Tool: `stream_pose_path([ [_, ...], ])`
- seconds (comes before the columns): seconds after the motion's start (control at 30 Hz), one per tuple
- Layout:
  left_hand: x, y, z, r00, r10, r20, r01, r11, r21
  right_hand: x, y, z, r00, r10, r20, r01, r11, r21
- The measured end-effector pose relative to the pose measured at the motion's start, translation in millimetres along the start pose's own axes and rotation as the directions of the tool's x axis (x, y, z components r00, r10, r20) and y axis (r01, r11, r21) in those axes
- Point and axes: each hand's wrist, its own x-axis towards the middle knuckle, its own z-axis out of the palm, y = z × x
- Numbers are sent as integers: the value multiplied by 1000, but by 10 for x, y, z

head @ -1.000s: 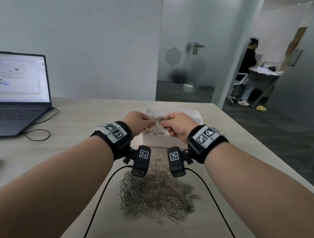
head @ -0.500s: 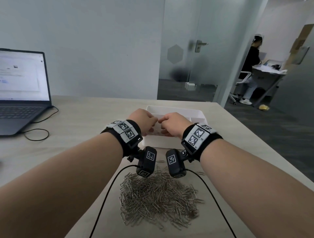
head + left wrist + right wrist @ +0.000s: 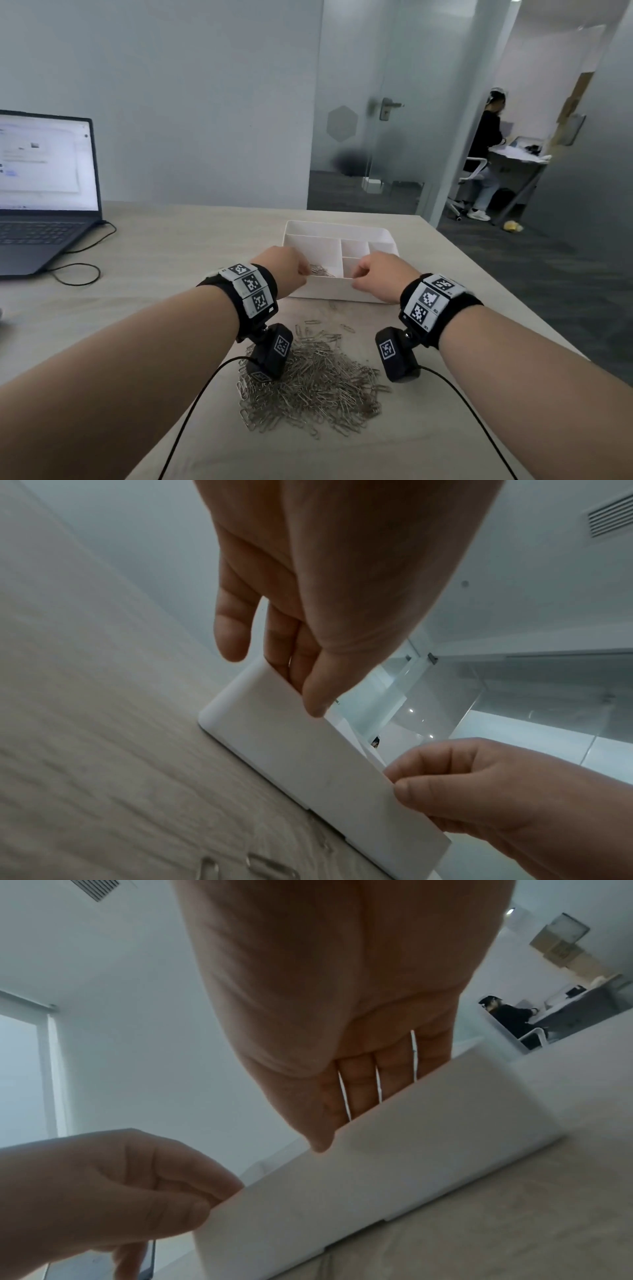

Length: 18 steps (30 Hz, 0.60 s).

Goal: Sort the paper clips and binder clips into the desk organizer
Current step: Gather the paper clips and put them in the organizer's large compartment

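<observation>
both hands sit at the near wall of the white desk organizer (image 3: pixel 342 291). left hand (image 3: pixel 286 270) has its fingers reaching down over the near rim, thumb on the outer wall, by the large left compartment, which holds a few paper clips (image 3: pixel 322 270). right hand (image 3: pixel 380 275) pinches the same rim further right, fingers inside, thumb outside. loose paper clip pile (image 3: pixel 315 383) lies on the table (image 3: pixel 171 240) just near the organizer. laptop (image 3: pixel 41 192) stands far left.
</observation>
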Motion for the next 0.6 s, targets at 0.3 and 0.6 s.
stream_pose_path([
  [0.3, -255, -23, -29, 1000, -8, -7, 9, 1000, 19, -252, -106, 28, 988, -84, -132, 87, 996, 19],
  [0.6, -388, -143, -28, 1000, 9, 3, -9, 1000, 27, -433, -387, 161, 961, -120, 251, 171, 967, -191],
])
